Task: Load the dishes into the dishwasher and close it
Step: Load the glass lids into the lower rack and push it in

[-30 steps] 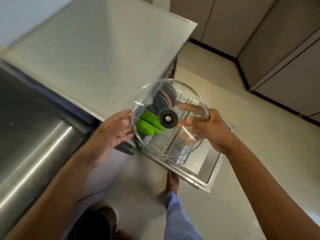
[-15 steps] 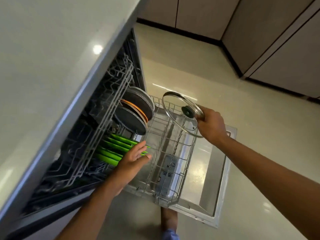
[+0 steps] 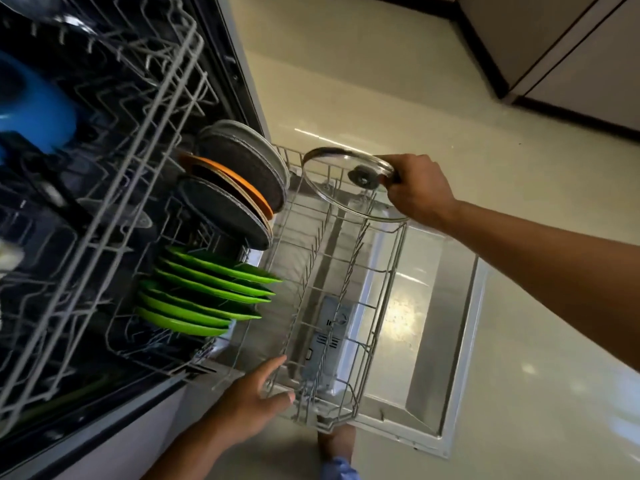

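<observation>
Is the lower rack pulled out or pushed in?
Pulled out. The lower rack sits over the dropped-open door, its front half bare, with the green plates standing at the back.

Home kitchen — dishwasher point(image 3: 446, 344), cabinets point(image 3: 568, 50), plates point(image 3: 204, 292).

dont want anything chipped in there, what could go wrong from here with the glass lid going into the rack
1. The right hand holds the glass lid by one edge only, so that grip may slip and drop the lid onto the lower rack.
2. The lid is near the dark pans, and a swing left could knock glass against them.
3. The left hand rests at the rack's front corner; nudging the rack could rattle the green plates.
</observation>
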Tool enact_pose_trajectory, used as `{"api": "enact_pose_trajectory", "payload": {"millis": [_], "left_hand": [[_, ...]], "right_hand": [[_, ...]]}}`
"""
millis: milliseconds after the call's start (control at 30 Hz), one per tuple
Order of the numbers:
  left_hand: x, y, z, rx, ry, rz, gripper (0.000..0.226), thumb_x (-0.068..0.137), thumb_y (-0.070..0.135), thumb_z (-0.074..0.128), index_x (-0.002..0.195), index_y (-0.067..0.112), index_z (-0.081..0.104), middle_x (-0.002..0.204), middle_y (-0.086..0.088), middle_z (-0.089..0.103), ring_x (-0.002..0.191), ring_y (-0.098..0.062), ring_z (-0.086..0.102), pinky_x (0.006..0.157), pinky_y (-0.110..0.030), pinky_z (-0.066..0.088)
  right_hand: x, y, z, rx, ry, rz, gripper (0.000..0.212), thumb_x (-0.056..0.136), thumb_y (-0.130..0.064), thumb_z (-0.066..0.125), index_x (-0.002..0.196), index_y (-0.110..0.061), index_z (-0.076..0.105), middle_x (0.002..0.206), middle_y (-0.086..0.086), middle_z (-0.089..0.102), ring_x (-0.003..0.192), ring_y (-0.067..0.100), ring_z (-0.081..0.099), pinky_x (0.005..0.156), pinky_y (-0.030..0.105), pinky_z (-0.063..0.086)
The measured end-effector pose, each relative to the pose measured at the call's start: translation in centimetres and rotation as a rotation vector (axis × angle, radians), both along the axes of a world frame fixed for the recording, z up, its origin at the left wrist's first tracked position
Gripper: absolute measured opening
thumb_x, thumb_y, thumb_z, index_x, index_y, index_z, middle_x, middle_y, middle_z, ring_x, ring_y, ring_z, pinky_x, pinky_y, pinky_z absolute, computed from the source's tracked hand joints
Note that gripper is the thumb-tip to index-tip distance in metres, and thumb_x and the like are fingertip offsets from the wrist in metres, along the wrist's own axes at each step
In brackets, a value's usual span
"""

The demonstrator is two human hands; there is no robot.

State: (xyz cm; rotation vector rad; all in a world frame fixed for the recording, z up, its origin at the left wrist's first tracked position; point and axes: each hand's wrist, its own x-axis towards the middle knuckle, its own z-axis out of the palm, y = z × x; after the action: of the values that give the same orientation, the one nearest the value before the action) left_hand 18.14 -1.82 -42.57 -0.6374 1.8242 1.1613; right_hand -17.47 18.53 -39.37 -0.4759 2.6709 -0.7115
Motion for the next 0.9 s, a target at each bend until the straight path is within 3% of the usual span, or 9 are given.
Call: {"api": "enact_pose_trajectory", "payload": {"millis": [100,267,400,600,667,767,900], "left_hand": [[0.7,-0.1,-0.8,0.010,-0.040,-0.031,0.069,0.096,0.039,0.069,0.156,0.041,0.034,0.165,0.009,0.034,0.151,-0.011,0.032,0.113,-0.022,0.031],[1.1,-0.7,-1.7,0.032,-0.111,-0.101,0.071,0.096,0.041,0.067,0.157,0.045,0.030,0.167,0.010,0.029,0.152,-0.013,0.030,0.107,-0.021,0.031],[1.5,-1.2,-2.3,0.000,-0.140,-0.165,0.073,0.095,0.044,0.067,0.158,0.043,0.030,0.167,0.008,0.029,0.151,-0.014,0.032,0.111,-0.023,0.033],[2.3,-1.8,-3.0,-0.049,-0.175,-0.254,0.072,0.093,0.053,0.064,0.157,0.045,0.033,0.165,0.011,0.034,0.150,-0.013,0.036,0.118,-0.029,0.035],[2.5,-1.8,-3.1,-0.087,-0.164,-0.301,0.072,0.091,0.056,0.063,0.156,0.045,0.034,0.162,0.012,0.039,0.148,-0.012,0.040,0.118,-0.028,0.036],[2.7,-1.7,-3.0,-0.155,-0.132,-0.393,0.072,0.089,0.060,0.061,0.156,0.043,0.037,0.157,0.013,0.047,0.144,-0.011,0.045,0.118,-0.028,0.036],[2.9,-1.3,-2.8,-0.244,-0.053,-0.596,0.061,0.094,0.061,0.051,0.151,0.042,0.044,0.155,0.020,0.045,0.145,-0.006,0.039,0.119,-0.031,0.024]], "right_hand": [[-0.3,0.0,-0.4,-0.026,0.008,-0.023,0.053,0.089,-0.004,0.061,0.133,-0.033,0.067,0.094,-0.003,0.073,0.078,0.019,0.063,0.058,0.022,0.039],[-1.0,0.4,0.5,-0.050,0.068,-0.005,0.050,0.090,-0.005,0.062,0.133,-0.031,0.068,0.087,-0.010,0.065,0.072,0.017,0.061,0.064,0.025,0.040],[-2.0,0.6,0.6,-0.059,0.072,0.009,0.047,0.092,-0.005,0.063,0.133,-0.028,0.069,0.088,-0.007,0.069,0.063,-0.002,0.057,0.057,0.018,0.038],[-2.1,0.1,-0.3,-0.047,0.003,0.001,0.038,0.095,-0.005,0.062,0.126,-0.024,0.071,0.089,-0.003,0.069,0.071,0.016,0.059,0.063,0.027,0.044],[-2.3,-0.2,-0.2,-0.067,-0.026,-0.019,0.034,0.095,-0.004,0.062,0.122,-0.021,0.072,0.095,0.003,0.074,0.078,0.023,0.066,0.073,0.041,0.057],[-2.9,-0.1,0.2,-0.074,-0.078,-0.043,0.034,0.095,-0.001,0.059,0.123,-0.015,0.071,0.102,0.010,0.075,0.090,0.031,0.071,0.086,0.055,0.059],[-2.8,0.3,0.5,-0.040,-0.078,-0.010,0.035,0.097,-0.001,0.060,0.127,-0.017,0.070,0.105,0.009,0.075,0.092,0.029,0.071,0.087,0.054,0.059]]}}
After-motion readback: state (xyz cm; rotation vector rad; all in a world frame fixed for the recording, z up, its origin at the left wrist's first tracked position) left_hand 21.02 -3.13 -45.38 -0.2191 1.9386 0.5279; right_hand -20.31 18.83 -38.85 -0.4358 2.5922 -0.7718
